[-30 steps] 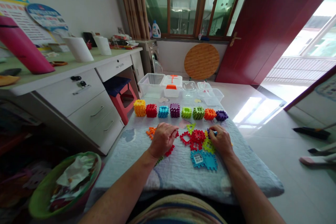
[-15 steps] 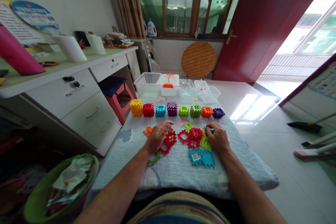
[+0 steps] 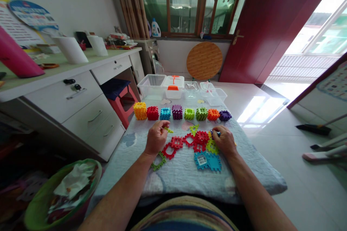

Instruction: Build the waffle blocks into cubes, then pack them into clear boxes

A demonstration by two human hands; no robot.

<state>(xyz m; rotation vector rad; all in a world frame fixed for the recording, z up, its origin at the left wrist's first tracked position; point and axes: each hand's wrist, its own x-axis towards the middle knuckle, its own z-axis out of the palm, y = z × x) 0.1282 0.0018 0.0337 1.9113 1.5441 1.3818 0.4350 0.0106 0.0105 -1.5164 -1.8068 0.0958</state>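
My left hand (image 3: 155, 138) is closed on a small yellow-green flat piece (image 3: 168, 130), just in front of the row of finished plastic cubes (image 3: 177, 112). My right hand (image 3: 223, 139) rests with curled fingers on a blue piece (image 3: 218, 134) at the right edge of the loose pile. Between the hands lie red square pieces (image 3: 200, 140), a lime piece (image 3: 211, 147), joined blue pieces (image 3: 208, 160) and a green frame (image 3: 158, 161), all on a quilted pad (image 3: 187, 177).
Clear plastic boxes (image 3: 152, 85) stand behind the cubes. A white desk with drawers (image 3: 81, 104) and a red stool (image 3: 123, 103) are at the left. A green basin (image 3: 40, 209) of scraps sits at the lower left. Tiled floor lies to the right.
My left hand has moved left and forward off the red pieces and has picked up a yellow-green piece. Red pieces and a green frame it covered now show. The right hand stays put.
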